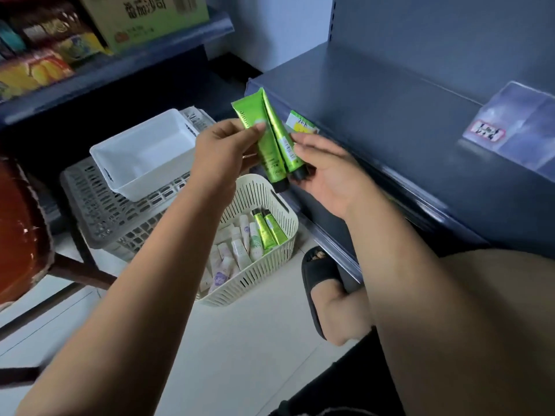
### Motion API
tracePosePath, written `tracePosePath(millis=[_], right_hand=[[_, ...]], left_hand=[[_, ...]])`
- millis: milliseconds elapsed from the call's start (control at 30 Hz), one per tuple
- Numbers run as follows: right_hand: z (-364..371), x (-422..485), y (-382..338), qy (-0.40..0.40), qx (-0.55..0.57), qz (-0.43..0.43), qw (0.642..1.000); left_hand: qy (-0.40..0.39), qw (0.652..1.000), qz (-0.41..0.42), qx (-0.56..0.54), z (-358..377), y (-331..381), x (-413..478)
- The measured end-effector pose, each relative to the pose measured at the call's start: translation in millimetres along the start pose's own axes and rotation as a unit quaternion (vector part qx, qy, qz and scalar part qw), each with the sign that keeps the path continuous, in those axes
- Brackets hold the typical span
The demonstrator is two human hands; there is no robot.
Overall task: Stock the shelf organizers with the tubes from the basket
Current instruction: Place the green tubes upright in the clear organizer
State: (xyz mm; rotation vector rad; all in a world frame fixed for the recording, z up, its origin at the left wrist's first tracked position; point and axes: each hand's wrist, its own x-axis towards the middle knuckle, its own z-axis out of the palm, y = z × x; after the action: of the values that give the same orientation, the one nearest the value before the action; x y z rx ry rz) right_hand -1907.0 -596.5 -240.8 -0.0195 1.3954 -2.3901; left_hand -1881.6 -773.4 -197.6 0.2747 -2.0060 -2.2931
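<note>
Two green tubes are held side by side in the air, caps down, above the basket and in front of the shelf edge.

Left hand: thumb and fingers pinch the left-side tube at mid-body.

Right hand: thumb lies along the other tube and the cap sits against the palm. The fingers are behind the tubes, so the grip looks closed but I can't judge how tight.

Basket on the floor below: two more green tubes at its far end, and pale tubes filling the rest.

Left of the hands, a white bin sits on a grey crate.

A clear organizer stands on the shelf, far right.

A sandal is just beside the basket.
</note>
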Motion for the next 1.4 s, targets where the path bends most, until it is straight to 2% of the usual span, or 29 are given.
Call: tracePosePath(millis=[133, 267, 333, 433, 567, 733, 933, 1133, 1300, 1400], right_hand=[[-13, -15, -18, 0.013, -0.03, -0.011, 0.999], [-16, -33, -42, 0.03, -0.135, -0.029, 0.99], [-15, -43, -59, 0.054, -0.148, -0.072, 0.985], [-11, -62, -89, 0.05, -0.107, -0.134, 0.984], [-21, -101, -124, 0.07, -0.147, -0.209, 0.964], [-66, -170, -153, 0.134, -0.174, -0.252, 0.942], [-117, -274, -178, 0.273, -0.249, -0.313, 0.875], [-150, -384, -183, 0.361, -0.326, -0.337, 0.806], [-186, -461, -169, 0.451, -0.296, -0.382, 0.75], [-208, -504, -163, 0.482, -0.296, -0.365, 0.739]], left_hand=[[-0.043, 0.999, 0.024, 0.022, 24, 13, -8], [-0.08, 0.995, 0.042, 0.029, 51, 28, -18], [-0.081, 0.996, 0.04, 0.02, 67, 36, -23], [-0.081, 0.995, 0.06, 0.019, 90, 52, -32], [-0.134, 0.987, 0.094, 0.006, 126, 75, -50], [-0.183, 0.974, 0.129, 0.022, 179, 84, -79], [-0.282, 0.948, 0.147, 0.019, 258, 84, -127], [-0.403, 0.904, 0.14, 0.012, 333, 72, -188], [-0.459, 0.879, 0.128, -0.011, 383, 57, -236], [-0.493, 0.857, 0.15, 0.022, 412, 51, -260]])
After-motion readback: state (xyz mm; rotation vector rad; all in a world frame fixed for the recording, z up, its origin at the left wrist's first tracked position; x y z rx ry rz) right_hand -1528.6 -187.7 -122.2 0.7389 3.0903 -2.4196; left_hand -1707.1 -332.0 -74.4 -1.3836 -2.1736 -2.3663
